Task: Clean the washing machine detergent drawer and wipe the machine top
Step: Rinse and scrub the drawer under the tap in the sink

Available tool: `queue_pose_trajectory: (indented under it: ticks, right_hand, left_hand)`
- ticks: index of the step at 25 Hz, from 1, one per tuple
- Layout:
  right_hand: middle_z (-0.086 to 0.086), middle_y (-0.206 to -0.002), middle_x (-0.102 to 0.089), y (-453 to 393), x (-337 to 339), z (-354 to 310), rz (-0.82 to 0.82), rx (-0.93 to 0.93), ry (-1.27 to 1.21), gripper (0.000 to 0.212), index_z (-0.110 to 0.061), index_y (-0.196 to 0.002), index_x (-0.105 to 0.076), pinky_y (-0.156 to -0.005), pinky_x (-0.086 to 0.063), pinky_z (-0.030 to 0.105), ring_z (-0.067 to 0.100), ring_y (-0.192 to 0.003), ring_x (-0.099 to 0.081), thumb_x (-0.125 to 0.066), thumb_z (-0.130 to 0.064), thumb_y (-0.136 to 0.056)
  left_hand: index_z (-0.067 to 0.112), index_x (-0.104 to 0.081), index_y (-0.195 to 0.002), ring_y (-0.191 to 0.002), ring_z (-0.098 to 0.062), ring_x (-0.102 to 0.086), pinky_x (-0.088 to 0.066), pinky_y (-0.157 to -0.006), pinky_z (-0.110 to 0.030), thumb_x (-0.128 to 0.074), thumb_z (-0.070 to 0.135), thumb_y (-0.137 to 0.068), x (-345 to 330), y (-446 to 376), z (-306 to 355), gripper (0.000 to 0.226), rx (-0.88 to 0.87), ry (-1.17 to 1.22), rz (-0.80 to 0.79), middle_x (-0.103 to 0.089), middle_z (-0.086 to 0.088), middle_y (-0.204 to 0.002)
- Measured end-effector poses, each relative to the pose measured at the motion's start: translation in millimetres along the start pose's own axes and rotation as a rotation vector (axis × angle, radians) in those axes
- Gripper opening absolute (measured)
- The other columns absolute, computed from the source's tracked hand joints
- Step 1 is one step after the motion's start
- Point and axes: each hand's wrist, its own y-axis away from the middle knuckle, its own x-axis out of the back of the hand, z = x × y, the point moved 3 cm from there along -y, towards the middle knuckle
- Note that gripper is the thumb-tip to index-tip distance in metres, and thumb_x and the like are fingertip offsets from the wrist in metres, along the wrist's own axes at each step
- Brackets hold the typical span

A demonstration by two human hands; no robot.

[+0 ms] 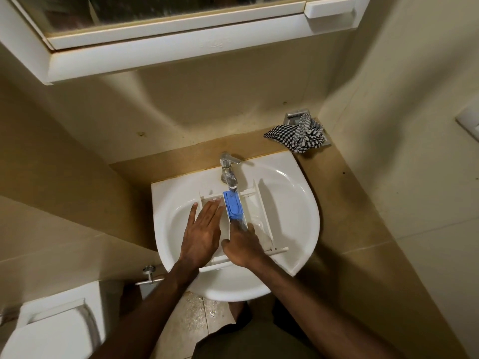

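Observation:
The white detergent drawer (261, 208) lies in the white sink (298, 203) under the chrome tap (228, 169). A blue insert (234, 205) fills its middle compartment, right below the spout. My left hand (204, 231) lies flat with fingers spread in the drawer's left compartment. My right hand (242, 244) rests on the drawer's near end, with fingers reaching into the middle compartment just below the blue insert. I cannot tell if water is running.
A black-and-white checkered cloth (298, 136) lies on the brown counter (344, 193) at the back right, over a metal holder. A white mirror cabinet (181, 47) hangs above. A toilet cistern (57, 327) stands at lower left, walls close on both sides.

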Motion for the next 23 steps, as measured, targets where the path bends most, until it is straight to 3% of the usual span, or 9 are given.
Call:
queue_pose_trajectory:
  ticks: [3,7,9,13,17,20,23]
  right_hand:
    - [0.008,-0.172,-0.016,3.1,-0.4,4.3,0.021,-0.008,0.072,0.065,-0.022,-0.163,-0.017,-0.125,-0.018,0.056,0.037,-0.158,-0.008,-0.041,-0.038,-0.105]
    - [0.015,-0.161,-0.041,18.6,0.9,19.2,-0.058,-0.025,0.236,0.064,-0.019,-0.152,-0.043,-0.121,-0.018,0.059,0.036,-0.155,-0.02,-0.026,-0.059,-0.105]
    - [0.014,-0.161,-0.042,22.2,0.1,17.9,-0.043,-0.024,0.264,0.07,-0.018,-0.146,-0.052,-0.122,-0.014,0.062,0.037,-0.158,-0.013,-0.02,-0.064,-0.104]
    - [0.004,-0.172,-0.019,8.2,5.3,13.9,0.112,0.067,0.341,0.084,-0.021,-0.164,-0.025,-0.125,-0.005,0.062,0.033,-0.16,0.006,-0.01,-0.073,-0.1]
    - [0.002,-0.173,-0.018,4.8,6.7,15.4,0.108,0.076,0.414,0.102,-0.019,-0.165,-0.02,-0.125,-0.002,0.061,0.036,-0.159,0.005,0.01,-0.077,-0.087]
    - [0.008,-0.167,-0.032,19.0,-0.9,13.4,-0.009,-0.012,0.355,0.086,-0.013,-0.158,-0.036,-0.123,-0.005,0.064,0.039,-0.159,-0.002,-0.007,-0.07,-0.1]
    - [0.013,-0.152,-0.053,31.2,-4.2,15.3,0.011,-0.033,0.29,0.071,-0.007,-0.139,-0.058,-0.119,-0.019,0.062,0.038,-0.154,-0.021,-0.023,-0.058,-0.106]
  left_hand:
    - [0.008,-0.058,-0.143,-0.146,-0.031,-0.044,-0.026,-0.121,-0.064,-0.06,0.01,-0.089,-2.2,-1.3,-1.3,0.054,-0.012,-0.016,-0.016,-0.056,-0.012,-0.15]
    - [0.007,-0.062,-0.14,-0.144,-0.032,-0.047,-0.03,-0.119,-0.066,-0.072,0.007,-0.084,-2.1,-2.0,-2.0,0.057,-0.004,-0.01,-0.007,-0.059,-0.012,-0.148]
    - [0.007,-0.062,-0.14,-0.144,-0.033,-0.048,-0.032,-0.116,-0.068,-0.074,0.008,-0.083,-1.1,-2.4,-1.9,0.058,-0.001,-0.006,-0.005,-0.059,-0.012,-0.147]
    - [0.008,-0.058,-0.143,-0.147,-0.033,-0.044,-0.03,-0.117,-0.068,-0.077,0.009,-0.081,-3.3,-0.4,-2.3,0.066,-0.009,-0.02,-0.038,-0.056,-0.011,-0.151]
    - [0.011,-0.056,-0.146,-0.149,-0.031,-0.04,-0.023,-0.121,-0.066,-0.076,0.014,-0.082,-7.1,-0.7,-5.8,0.067,0.01,-0.041,-0.068,-0.053,-0.009,-0.154]
    - [0.011,-0.059,-0.143,-0.148,-0.03,-0.043,-0.024,-0.121,-0.065,-0.072,0.011,-0.085,-8.8,-0.7,-6.3,0.06,0.024,-0.053,-0.043,-0.056,-0.009,-0.151]
    - [0.011,-0.063,-0.138,-0.144,-0.031,-0.048,-0.028,-0.119,-0.066,-0.069,0.006,-0.086,-9.6,-0.1,-5.6,0.053,0.034,-0.007,-0.001,-0.061,-0.009,-0.146]
